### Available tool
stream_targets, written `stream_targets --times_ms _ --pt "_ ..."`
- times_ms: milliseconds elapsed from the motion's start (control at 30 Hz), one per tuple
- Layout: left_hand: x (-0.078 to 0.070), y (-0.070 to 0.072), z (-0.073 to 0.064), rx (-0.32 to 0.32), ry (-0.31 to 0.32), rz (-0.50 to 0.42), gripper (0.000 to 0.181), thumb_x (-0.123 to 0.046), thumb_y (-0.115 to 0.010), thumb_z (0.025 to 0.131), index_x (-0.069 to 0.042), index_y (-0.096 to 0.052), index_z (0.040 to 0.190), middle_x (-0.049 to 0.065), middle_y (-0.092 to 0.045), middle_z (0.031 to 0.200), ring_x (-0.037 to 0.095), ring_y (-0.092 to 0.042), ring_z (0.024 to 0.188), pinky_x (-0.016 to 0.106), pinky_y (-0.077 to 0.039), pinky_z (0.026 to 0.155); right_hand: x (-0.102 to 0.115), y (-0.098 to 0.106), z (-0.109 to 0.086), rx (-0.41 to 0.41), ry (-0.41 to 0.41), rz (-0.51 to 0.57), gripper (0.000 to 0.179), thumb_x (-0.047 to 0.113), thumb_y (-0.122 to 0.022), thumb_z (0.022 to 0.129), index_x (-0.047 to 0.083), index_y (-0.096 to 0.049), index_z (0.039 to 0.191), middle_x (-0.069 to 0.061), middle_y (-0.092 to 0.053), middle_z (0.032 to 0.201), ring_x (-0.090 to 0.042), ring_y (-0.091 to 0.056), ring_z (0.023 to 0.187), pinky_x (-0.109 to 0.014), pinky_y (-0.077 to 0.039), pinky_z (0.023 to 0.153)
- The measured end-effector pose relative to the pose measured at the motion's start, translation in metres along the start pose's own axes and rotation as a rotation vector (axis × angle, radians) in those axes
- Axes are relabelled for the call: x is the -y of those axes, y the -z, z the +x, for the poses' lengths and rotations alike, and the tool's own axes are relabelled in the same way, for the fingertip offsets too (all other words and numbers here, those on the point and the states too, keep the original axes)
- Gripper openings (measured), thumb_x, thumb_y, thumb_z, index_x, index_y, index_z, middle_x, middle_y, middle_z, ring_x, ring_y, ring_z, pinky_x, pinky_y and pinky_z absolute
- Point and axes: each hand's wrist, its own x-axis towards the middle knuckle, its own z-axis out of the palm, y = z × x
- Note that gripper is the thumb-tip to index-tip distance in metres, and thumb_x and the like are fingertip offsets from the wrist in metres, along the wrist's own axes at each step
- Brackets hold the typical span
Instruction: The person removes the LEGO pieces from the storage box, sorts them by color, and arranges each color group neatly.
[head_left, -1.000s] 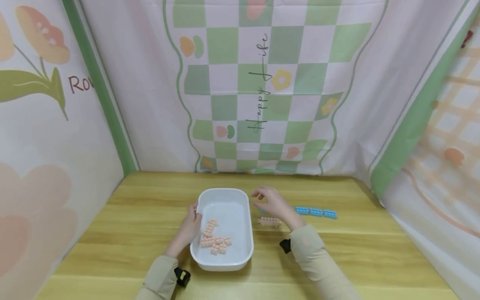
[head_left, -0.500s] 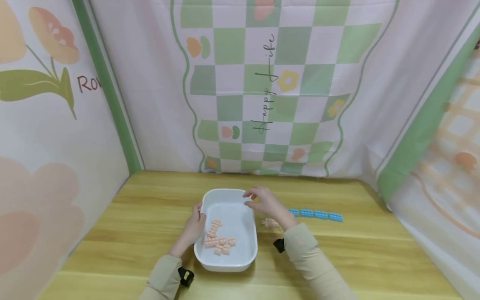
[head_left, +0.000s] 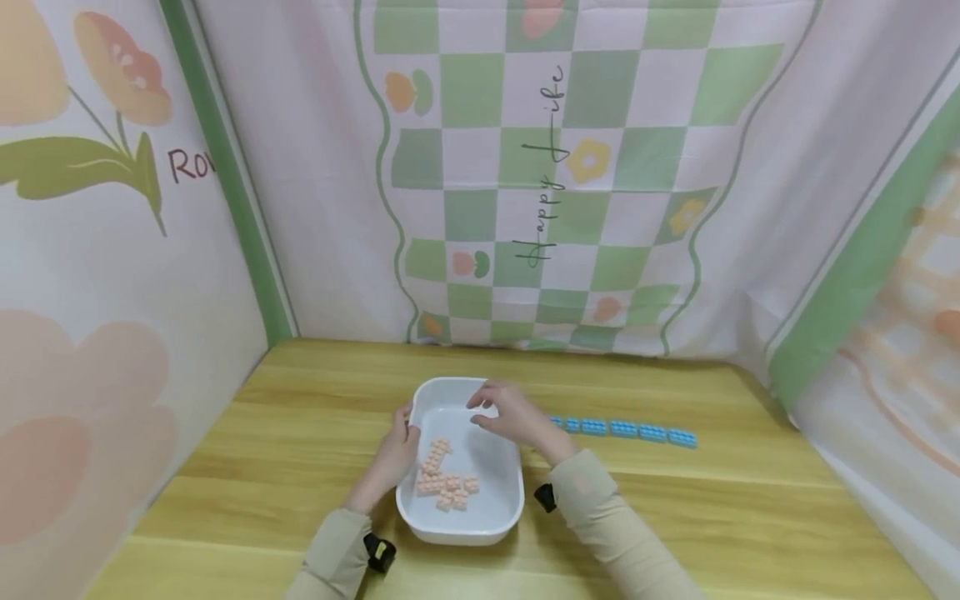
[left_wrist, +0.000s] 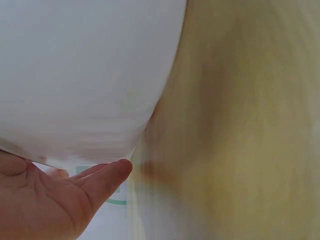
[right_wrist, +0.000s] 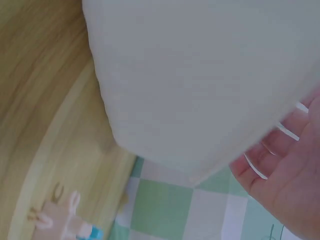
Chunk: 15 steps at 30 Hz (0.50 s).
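Note:
A white plastic bin [head_left: 491, 521] stands on the table, with several peach building bricks [head_left: 432, 482] lying in its left part. My left hand [head_left: 395, 454] holds the bin's left rim, thumb at the edge and the other fingers along the outer wall. Over the bin's right side hovers my right hand [head_left: 510, 415], fingers loosely bent and apart, with nothing visible between them. Beyond that wrist runs a row of several blue building bricks [head_left: 622, 428]. A peach piece with prongs [right_wrist: 52, 220] lies on the table in the right wrist view; the forearm hides it from the head camera.
The wooden table [head_left: 300, 400] reaches back to a checked curtain [head_left: 555, 208]. Printed cloth hangs at the left [head_left: 82, 333] and the right.
My right hand has moved left from beside the bin to above its right side. The peach piece is now covered in the head view. The left hand keeps its hold; the head view has shifted slightly.

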Motion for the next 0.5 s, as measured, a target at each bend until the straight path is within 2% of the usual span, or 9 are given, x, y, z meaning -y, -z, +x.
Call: stream_targets --times_ms 100,267,500 --pt "-0.001 -0.001 0.0 0.006 -0.01 0.003 0.048 -0.012 -0.028 0.1 0.001 -0.019 0.144 0.035 -0.043 0.134 0.044 -0.055 0.11 0.048 -0.052 0.087 0.0 -0.004 0.001 0.001 0.032 0.002 0.018 0.01 -0.067 0.085 0.002 -0.067 0.102 -0.01 -0.065 0.1 -0.027 -0.061 0.092 -0.039 -0.053 0.081" --pt "-0.002 -0.002 0.001 0.013 -0.015 0.008 0.048 -0.012 -0.028 0.1 0.002 -0.019 0.144 0.035 -0.041 0.135 0.044 -0.056 0.109 0.046 -0.053 0.085 -0.002 -0.011 0.005 0.01 0.082 -0.029 0.016 0.009 -0.068 0.084 0.002 -0.068 0.099 -0.01 -0.065 0.096 -0.026 -0.062 0.088 -0.034 -0.054 0.078" --pt "0.0 -0.001 0.002 0.002 -0.002 0.027 0.048 -0.013 -0.028 0.1 0.002 -0.019 0.144 0.034 -0.042 0.135 0.041 -0.056 0.109 0.046 -0.052 0.087 0.003 -0.021 0.012 0.073 0.132 -0.05 0.014 0.008 -0.067 0.083 0.002 -0.069 0.096 -0.009 -0.066 0.093 -0.024 -0.063 0.087 -0.026 -0.053 0.076"
